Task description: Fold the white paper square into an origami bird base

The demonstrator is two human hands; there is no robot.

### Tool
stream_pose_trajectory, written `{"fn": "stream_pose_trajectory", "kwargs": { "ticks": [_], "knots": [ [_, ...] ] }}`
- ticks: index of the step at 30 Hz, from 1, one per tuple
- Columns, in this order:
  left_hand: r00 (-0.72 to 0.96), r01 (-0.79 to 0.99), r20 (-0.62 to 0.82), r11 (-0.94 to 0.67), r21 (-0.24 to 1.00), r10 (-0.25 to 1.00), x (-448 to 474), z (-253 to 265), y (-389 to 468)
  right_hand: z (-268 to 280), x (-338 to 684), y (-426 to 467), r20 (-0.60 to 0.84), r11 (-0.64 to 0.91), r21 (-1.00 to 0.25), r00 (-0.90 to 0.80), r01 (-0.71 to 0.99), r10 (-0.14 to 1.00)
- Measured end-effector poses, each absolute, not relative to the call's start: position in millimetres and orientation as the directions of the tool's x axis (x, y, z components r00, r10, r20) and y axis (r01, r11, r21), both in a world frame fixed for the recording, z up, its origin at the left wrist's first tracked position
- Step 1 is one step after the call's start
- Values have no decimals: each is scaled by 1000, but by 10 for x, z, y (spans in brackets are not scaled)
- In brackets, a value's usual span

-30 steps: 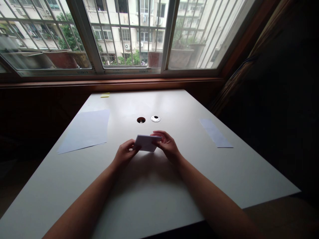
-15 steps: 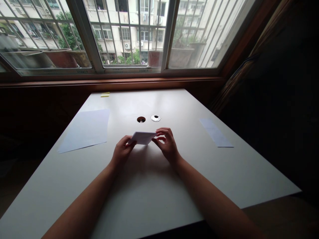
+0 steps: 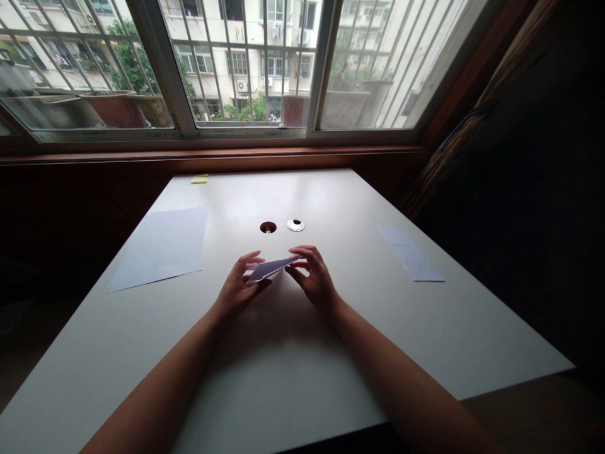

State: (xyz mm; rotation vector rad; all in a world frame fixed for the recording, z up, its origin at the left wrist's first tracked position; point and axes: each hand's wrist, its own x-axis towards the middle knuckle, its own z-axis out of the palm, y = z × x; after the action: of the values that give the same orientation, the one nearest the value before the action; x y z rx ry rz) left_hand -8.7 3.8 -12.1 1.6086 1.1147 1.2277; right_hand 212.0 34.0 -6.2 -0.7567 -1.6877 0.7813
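Both the left fingers (image 3: pixel 250 255) and right fingers (image 3: pixel 309 251) look to be pinching the paper (image 3: pixel 271 268), which sits tilted between them above the counter (image 3: pixel 278 378). I'd keep the grip light and edges lined up, so nothing creases crooked.

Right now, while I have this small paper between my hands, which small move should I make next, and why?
I would probably level the small paper first: it slants between the left hand and the right hand, its right end higher in the picture than its left, and it looks narrow from this view, so its edges may be hard to check.
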Motion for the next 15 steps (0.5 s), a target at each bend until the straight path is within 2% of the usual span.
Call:
{"fn": "stream_pose_trajectory", "kwargs": {
  "ticks": [9,15],
  "knots": [
    [242,47,279,-299,953,929,-120,-126,39,-56,2123,347,583,620,-775,-241,124,776],
    [201,38,245,-258,966,948,-95,-64,25,-68,2124,343,566,604,-787,-248,122,787]
  ]
}}
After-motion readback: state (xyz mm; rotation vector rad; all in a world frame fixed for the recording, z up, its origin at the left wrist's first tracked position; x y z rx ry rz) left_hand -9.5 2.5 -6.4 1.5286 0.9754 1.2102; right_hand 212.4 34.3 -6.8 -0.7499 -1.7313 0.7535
